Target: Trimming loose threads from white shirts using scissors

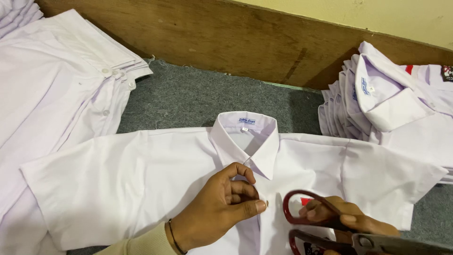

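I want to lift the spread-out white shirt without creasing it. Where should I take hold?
Grip the white shirt at both shoulder seams beside the collar, coming from above: it lies flat, front up, sleeves spread. The left hand already pinches the placket below the collar.

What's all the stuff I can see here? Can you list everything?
Spread shirt: one, white, short-sleeved, flat on the grey surface, centre.
Left shirt stack: one pile, white, left.
Right shirt stack: one pile, white, folded, right.
Scissors: one pair, dark red handles, bottom right.
Grey felt surface: one, under everything.
Wooden board: one, brown, behind.
Bracelet: one, thin, dark, left wrist.
Left hand: pinching the shirt's front placket.
Right hand: gripping the scissors.
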